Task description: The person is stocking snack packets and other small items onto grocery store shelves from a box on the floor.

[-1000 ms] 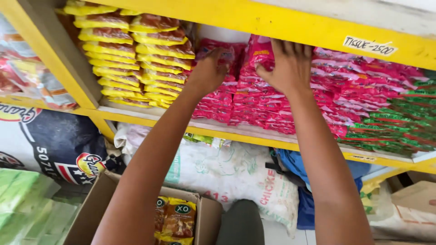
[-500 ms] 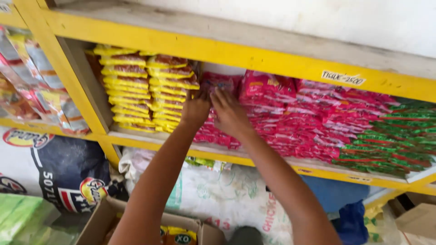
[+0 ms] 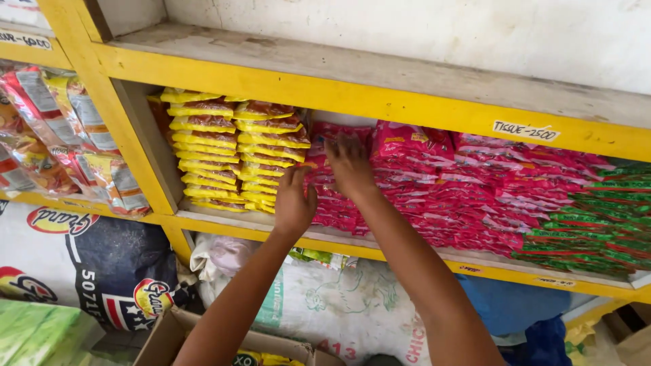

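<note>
Hands press the leftmost stack of pink foil sachets [image 3: 339, 196]: left hand [image 3: 294, 203] and right hand [image 3: 349, 166], fingers spread flat, gripping nothing; uneven pushing could topple packets off the yellow wooden shelf [image 3: 224, 227].

Stacked yellow snack packets [image 3: 203, 152] are shelved left; green packets [image 3: 597, 227] right. A dark printed sack [image 3: 102, 271] is stored below.

One head-worn camera looks forward and slightly down from close range at a yellow shelf [image 3: 380, 102]. It faces the wall squarely, with both forearms entering from the bottom edge and the shelf's left upright [image 3: 102, 102] near the left edge.
</note>
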